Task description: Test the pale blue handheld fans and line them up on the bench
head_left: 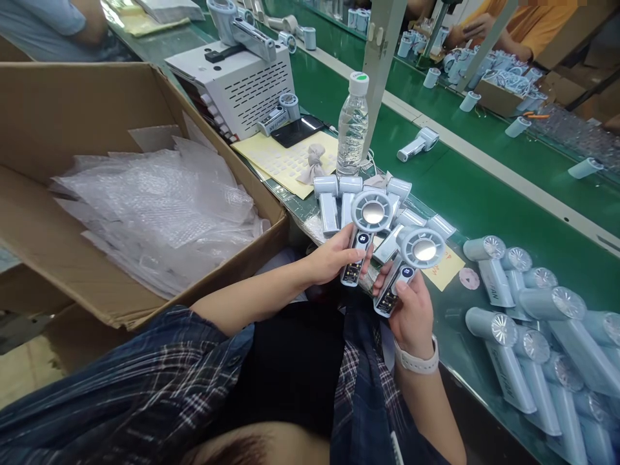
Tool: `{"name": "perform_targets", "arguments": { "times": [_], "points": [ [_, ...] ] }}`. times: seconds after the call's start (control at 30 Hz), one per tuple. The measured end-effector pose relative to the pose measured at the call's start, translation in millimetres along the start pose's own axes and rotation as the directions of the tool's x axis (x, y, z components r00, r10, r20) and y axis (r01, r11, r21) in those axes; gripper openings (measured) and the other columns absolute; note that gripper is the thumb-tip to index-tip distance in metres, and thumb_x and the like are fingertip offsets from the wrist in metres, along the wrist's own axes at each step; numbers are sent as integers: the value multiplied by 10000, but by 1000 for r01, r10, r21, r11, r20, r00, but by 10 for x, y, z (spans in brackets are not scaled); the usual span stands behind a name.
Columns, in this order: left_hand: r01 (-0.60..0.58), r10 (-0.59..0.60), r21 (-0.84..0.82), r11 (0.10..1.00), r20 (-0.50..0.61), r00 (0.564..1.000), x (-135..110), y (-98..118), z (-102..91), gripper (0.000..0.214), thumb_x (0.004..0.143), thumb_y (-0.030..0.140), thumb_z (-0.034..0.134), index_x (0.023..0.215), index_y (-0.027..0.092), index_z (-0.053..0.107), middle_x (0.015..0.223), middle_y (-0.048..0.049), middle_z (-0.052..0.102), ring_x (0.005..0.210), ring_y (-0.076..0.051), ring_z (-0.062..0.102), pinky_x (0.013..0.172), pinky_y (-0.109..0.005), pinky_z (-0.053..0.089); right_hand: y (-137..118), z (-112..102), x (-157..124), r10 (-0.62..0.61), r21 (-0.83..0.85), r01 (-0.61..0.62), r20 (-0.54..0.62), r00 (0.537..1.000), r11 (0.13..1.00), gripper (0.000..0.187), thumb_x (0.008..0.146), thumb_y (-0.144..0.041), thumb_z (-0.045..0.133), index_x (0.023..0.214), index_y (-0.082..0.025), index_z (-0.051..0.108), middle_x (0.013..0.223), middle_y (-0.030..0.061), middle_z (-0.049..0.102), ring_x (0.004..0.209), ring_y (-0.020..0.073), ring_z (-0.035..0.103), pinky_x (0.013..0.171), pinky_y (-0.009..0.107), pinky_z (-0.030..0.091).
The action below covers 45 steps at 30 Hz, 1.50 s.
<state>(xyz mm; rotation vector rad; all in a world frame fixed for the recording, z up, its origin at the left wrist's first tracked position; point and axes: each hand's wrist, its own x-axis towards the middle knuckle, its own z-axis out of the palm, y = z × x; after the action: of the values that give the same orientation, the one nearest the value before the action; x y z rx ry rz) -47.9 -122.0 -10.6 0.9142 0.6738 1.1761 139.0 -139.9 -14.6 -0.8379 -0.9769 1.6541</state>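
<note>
Two handheld fans are up in the hands and appear switched on: the left hand [339, 257] grips the left fan [372, 213] by its handle, thumb across the front below the lit display [363, 239], and the right hand [414, 309] holds the right fan [425, 250] the same way, thumb just beside its own lit readout. Both displays seem to read 20, so powering on looks done for this pair – whether the blades are turning I cannot tell, the round heads being too small and glossy to judge. Neither fan is set down; both are held side by side, heads away from the body, over the near edge of the green table [455, 323]. The rest lie unheld: a loose cluster of fans [329, 213] sits just beyond the left fan, and a larger group of fans [508, 374] lies in rows to the right, near a yellow note [448, 266]. No lit display shows in either group, and which of them have been handled is not clear. At the left, a cardboard box [33, 116] holds a heap of bubble-wrap bags [165, 194] – no fan shows among them – while a lone fan [419, 143] lies farther off on the green surface beyond the water bottle [352, 135].
</note>
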Motion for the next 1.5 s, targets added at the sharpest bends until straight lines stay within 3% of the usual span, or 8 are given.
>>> {"name": "perform_targets", "arguments": {
  "times": [0.1,0.33,0.83,1.03,1.13,1.2,1.33,1.5],
  "points": [
    [12,-13,-30,999,-49,999,9,-8,-14,565,756,491,829,1019,200,422,847,31,568,609,-105,585,530,-240,510,16,11,1,3,8,-3,-29,1000,1000,249,838,-400,762,970,-216,660,912,15,668,681,145,611,617,308,563],
    [-18,6,95,995,128,992,-69,69,-50,526,820,529,781,1022,176,447,805,5,590,611,-111,581,551,-235,484,-55,-4,-24,15,10,-15,32,999,1000,269,836,-409,757,986,-216,645,930,29,676,675,150,611,595,303,551],
    [-40,33,125,991,57,998,-57,84,-52,490,808,468,788,1029,178,461,838,8,581,650,-124,601,590,-253,496,-85,38,-11,84,21,-84,-32,996,996,218,796,-305,760,979,-220,678,900,20,692,691,160,627,597,303,546],
    [23,-11,214,977,-58,998,-66,56,-53,561,772,453,836,1090,183,460,902,-16,637,679,-149,642,629,-272,515,-57,14,16,41,19,-41,-27,999,999,287,805,-339,776,1046,-258,643,872,0,687,629,149,601,542,285,512],
    [38,-12,221,975,-118,993,-75,8,-43,653,748,451,866,1162,194,432,896,-19,674,690,-176,670,679,-304,529,-49,13,26,77,102,-84,76,994,991,322,849,-507,746,1017,-251,646,794,-4,671,534,137,561,473,275,464],
    [27,-17,147,989,-67,998,-87,-16,-37,638,805,551,794,1175,205,405,889,-23,685,658,-193,684,654,-321,535,-51,18,24,92,135,-107,117,989,985,438,860,-653,686,967,-229,680,811,29,683,573,164,601,508,314,504],
    [-10,10,52,999,1,1000,-148,0,-6,612,857,624,700,1205,215,409,931,-43,698,703,-227,721,612,-310,540,-62,21,6,45,119,-46,12,999,992,513,821,-711,705,1034,-245,740,1040,85,739,925,268,710,790,436,611],
    [-42,38,36,998,93,995,-262,132,94,517,912,544,692,1205,231,402,952,-45,712,833,-237,749,709,-326,590,-56,-30,-39,41,72,-40,-10,999,997,489,813,-687,731,1052,-261,745,974,81,765,848,291,726,805,518,621]
  ]
}}
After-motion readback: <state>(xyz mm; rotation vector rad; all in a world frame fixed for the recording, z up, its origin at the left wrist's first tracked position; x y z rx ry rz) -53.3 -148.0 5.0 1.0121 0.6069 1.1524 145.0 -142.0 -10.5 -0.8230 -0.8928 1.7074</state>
